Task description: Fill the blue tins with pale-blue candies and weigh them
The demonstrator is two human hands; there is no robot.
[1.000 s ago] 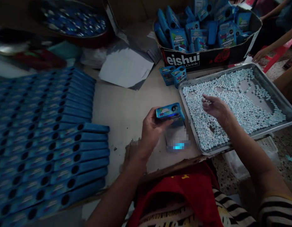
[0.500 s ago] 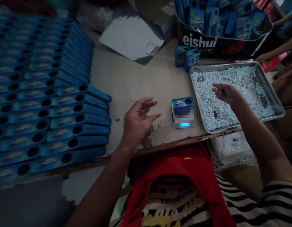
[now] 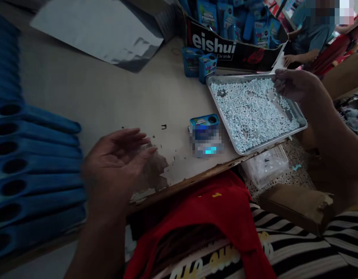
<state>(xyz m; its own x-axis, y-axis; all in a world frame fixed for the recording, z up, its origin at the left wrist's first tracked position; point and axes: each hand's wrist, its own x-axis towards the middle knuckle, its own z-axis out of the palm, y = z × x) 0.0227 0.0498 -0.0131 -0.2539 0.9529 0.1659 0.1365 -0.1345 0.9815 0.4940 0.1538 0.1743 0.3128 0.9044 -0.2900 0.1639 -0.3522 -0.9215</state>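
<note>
My left hand (image 3: 117,155) hovers over the table at left, fingers stretched out and thumb apart, holding nothing. Past the far right corner of the metal tray (image 3: 209,83), my right hand (image 3: 296,86) is raised with its fingers curled in. Whether anything lies between those fingertips I cannot make out. Many small pale blue and white candies (image 3: 251,116) cover the tray. Left of it, a blue candy box (image 3: 204,120) with a round dark hole in its top stands on a small device with a lit display (image 3: 210,150), partly blurred.
Rows of blue boxes (image 3: 48,145) line the left side. Two filled blue packs (image 3: 208,66) stand before a black carton (image 3: 233,58) holding many more. A silvery sheet (image 3: 103,31) lies at the back. Another person (image 3: 309,42) is at the far right. A cardboard box (image 3: 296,205) is below the table edge.
My right hand has moved from over the candies to the tray's far right corner. My left hand has shifted left, nearer the boxes. The view has turned to the right.
</note>
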